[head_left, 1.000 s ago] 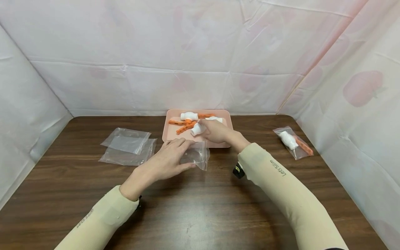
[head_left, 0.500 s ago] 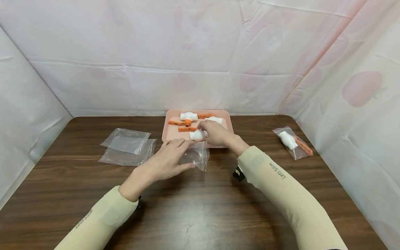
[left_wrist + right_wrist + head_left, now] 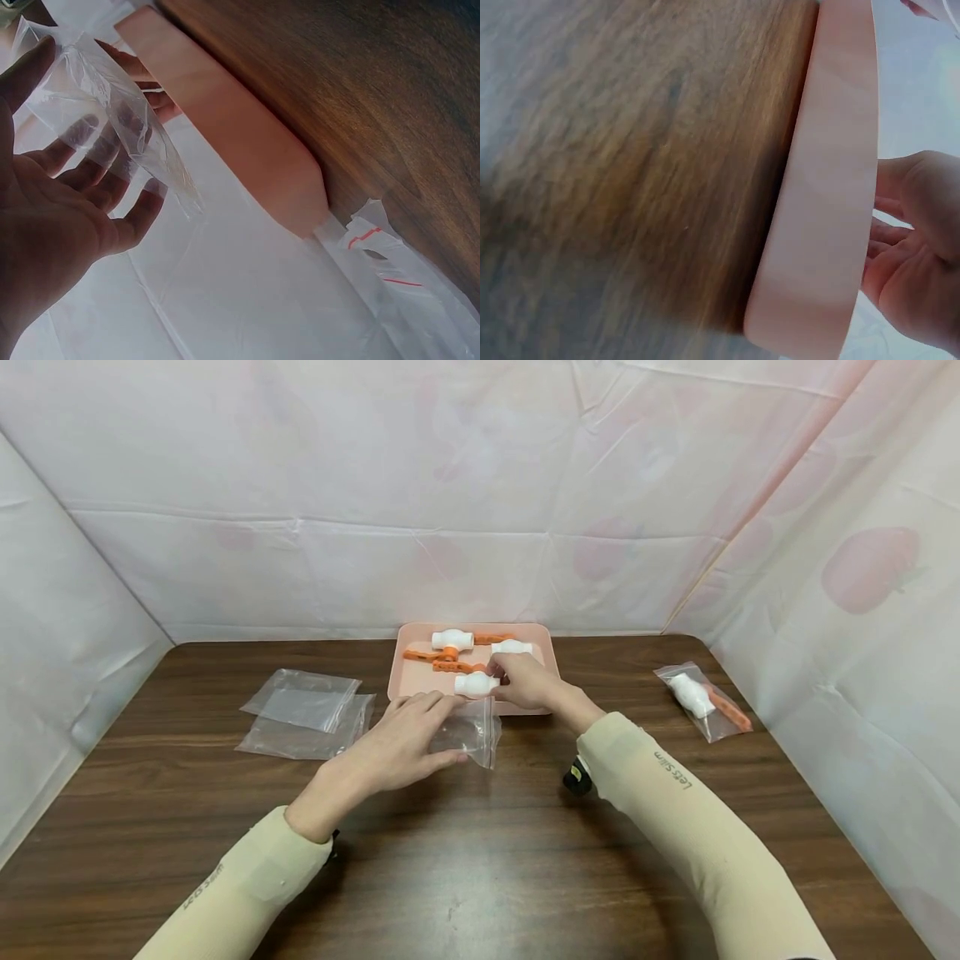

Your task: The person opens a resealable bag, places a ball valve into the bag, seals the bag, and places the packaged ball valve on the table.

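Observation:
My left hand (image 3: 396,745) holds a clear zip-lock bag (image 3: 478,733) just in front of the pink tray (image 3: 400,691). In the left wrist view the bag (image 3: 90,71) hangs between thumb and fingers, which show through the film. Reaching over the tray's near rim, my right hand (image 3: 527,683) pinches the right end of a white ball valve (image 3: 476,684) with an orange handle (image 3: 457,667). That valve lies level at the tray's front. The right wrist view has its fingertips hidden behind the tray wall (image 3: 817,187).
Farther back in the tray lie two more valves, one white body (image 3: 452,640) at left and another (image 3: 512,647) at right. Two flat bags (image 3: 300,710) overlap on the table at left. A bagged valve (image 3: 701,697) lies at far right. Cloth walls (image 3: 480,577) enclose the table.
The valve at my right hand has turned from a tilt to level, its handle swinging round behind it. My right hand has shifted slightly right. The left hand and bag stay put.

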`<state>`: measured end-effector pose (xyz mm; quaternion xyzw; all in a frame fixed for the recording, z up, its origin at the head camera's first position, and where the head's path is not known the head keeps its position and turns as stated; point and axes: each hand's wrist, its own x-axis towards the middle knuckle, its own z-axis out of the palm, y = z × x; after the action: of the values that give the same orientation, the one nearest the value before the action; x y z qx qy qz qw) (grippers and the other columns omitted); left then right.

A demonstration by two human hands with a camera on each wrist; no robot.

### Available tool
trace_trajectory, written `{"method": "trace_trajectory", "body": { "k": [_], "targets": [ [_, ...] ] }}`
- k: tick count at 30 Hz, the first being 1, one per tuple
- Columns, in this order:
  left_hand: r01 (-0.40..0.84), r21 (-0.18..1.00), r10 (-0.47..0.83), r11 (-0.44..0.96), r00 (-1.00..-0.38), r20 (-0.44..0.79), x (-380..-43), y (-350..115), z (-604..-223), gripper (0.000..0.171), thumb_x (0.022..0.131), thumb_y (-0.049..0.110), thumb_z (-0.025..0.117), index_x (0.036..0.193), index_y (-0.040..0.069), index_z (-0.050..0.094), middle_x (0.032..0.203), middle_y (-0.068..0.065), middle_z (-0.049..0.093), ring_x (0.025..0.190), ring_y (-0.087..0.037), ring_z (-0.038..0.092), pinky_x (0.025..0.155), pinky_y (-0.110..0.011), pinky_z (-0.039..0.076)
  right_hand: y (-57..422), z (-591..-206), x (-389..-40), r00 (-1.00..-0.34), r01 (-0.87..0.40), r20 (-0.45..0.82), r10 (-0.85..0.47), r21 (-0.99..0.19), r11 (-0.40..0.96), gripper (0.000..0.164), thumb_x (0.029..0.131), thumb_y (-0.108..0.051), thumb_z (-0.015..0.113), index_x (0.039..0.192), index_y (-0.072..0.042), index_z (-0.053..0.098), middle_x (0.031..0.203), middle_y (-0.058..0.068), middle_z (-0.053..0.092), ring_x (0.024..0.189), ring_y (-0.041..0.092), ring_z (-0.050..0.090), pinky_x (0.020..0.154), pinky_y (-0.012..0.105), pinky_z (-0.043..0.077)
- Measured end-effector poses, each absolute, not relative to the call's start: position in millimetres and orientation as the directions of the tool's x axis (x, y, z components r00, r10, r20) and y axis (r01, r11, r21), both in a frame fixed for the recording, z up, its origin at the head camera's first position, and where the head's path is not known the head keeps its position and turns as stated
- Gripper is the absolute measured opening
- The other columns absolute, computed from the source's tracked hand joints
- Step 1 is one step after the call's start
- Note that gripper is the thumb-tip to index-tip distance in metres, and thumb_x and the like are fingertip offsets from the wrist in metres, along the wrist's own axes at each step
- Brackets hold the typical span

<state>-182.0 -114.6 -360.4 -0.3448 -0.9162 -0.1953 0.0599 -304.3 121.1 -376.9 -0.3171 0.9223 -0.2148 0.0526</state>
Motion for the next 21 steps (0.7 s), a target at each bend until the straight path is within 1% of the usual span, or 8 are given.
{"method": "trace_trajectory", "body": {
  "k": [3, 6, 10, 12, 15, 18, 21],
  "targets": [
    [0.656, 0.318, 0.608, 0.684, -0.754, 0.248, -182.1, -114.9, -359.7, 0.062, 0.09, 0.037, 0.081, 0.139, 0.01, 0.054, 0.124, -0.006, 0.061, 0.122, -0.027, 0.056, 0.106, -0.055, 0.037, 123.2, -379.0, -304.8, -0.81, -0.526, 0.035, -0.586, -0.483, 0.699, 0.026, 0.09, -0.005, 0.073, 0.113, 0.002, 0.062, 0.107, 0.013, 0.067, 0.098, 0.027, 0.064, 0.088, 0.038, 0.051],
    [0.658, 0.318, 0.609, 0.683, -0.753, 0.25, -182.4, -115.5, -358.8, 0.063, 0.09, 0.038, 0.081, 0.14, 0.009, 0.054, 0.125, -0.007, 0.061, 0.122, -0.028, 0.056, 0.106, -0.055, 0.037, 125.7, -378.5, -303.1, -0.837, -0.456, 0.025, -0.546, -0.584, 0.672, 0.028, 0.089, -0.001, 0.072, 0.115, 0.003, 0.062, 0.111, 0.013, 0.065, 0.1, 0.027, 0.065, 0.088, 0.038, 0.053],
    [0.653, 0.321, 0.606, 0.686, -0.757, 0.245, -183.7, -116.3, -358.3, 0.066, 0.09, 0.038, 0.081, 0.141, 0.007, 0.053, 0.128, -0.009, 0.061, 0.124, -0.03, 0.055, 0.107, -0.056, 0.037, 130.8, -377.0, -299.4, -0.86, -0.412, 0.068, -0.505, -0.677, 0.61, 0.026, 0.091, 0.001, 0.073, 0.115, 0.005, 0.063, 0.111, 0.016, 0.065, 0.1, 0.029, 0.066, 0.088, 0.039, 0.054],
    [0.644, 0.323, 0.599, 0.694, -0.765, 0.239, -184.8, -117.0, -358.4, 0.066, 0.09, 0.037, 0.081, 0.141, 0.007, 0.054, 0.129, -0.009, 0.061, 0.125, -0.03, 0.055, 0.108, -0.055, 0.036, 133.4, -376.2, -297.6, -0.87, -0.417, 0.109, -0.481, -0.683, 0.599, 0.025, 0.091, -0.001, 0.075, 0.113, 0.004, 0.065, 0.109, 0.015, 0.067, 0.1, 0.029, 0.068, 0.088, 0.039, 0.055],
    [0.631, 0.327, 0.588, 0.703, -0.775, 0.231, -186.3, -118.4, -358.3, 0.062, 0.09, 0.037, 0.081, 0.138, 0.008, 0.055, 0.128, -0.008, 0.061, 0.126, -0.029, 0.055, 0.109, -0.055, 0.037, 136.8, -373.7, -294.7, -0.889, -0.41, 0.153, -0.431, -0.684, 0.603, 0.024, 0.089, -0.005, 0.079, 0.111, 0.0, 0.071, 0.107, 0.011, 0.071, 0.099, 0.027, 0.07, 0.087, 0.04, 0.056],
    [0.615, 0.333, 0.574, 0.715, -0.788, 0.223, -187.4, -119.7, -358.6, 0.06, 0.09, 0.038, 0.081, 0.136, 0.009, 0.056, 0.13, -0.008, 0.061, 0.127, -0.03, 0.055, 0.107, -0.057, 0.038, 140.3, -372.1, -292.0, -0.905, -0.398, 0.181, -0.384, -0.678, 0.618, 0.024, 0.089, -0.01, 0.081, 0.11, -0.005, 0.075, 0.107, 0.008, 0.073, 0.099, 0.025, 0.071, 0.085, 0.04, 0.057],
    [0.6, 0.34, 0.561, 0.724, -0.799, 0.215, -188.4, -120.8, -359.2, 0.063, 0.089, 0.038, 0.082, 0.137, 0.008, 0.056, 0.132, -0.01, 0.061, 0.128, -0.032, 0.054, 0.103, -0.06, 0.039, 143.8, -371.9, -289.4, -0.911, -0.394, 0.199, -0.362, -0.684, 0.614, 0.022, 0.089, -0.013, 0.082, 0.11, -0.007, 0.076, 0.107, 0.006, 0.073, 0.099, 0.022, 0.071, 0.085, 0.04, 0.057]
  ]
}}
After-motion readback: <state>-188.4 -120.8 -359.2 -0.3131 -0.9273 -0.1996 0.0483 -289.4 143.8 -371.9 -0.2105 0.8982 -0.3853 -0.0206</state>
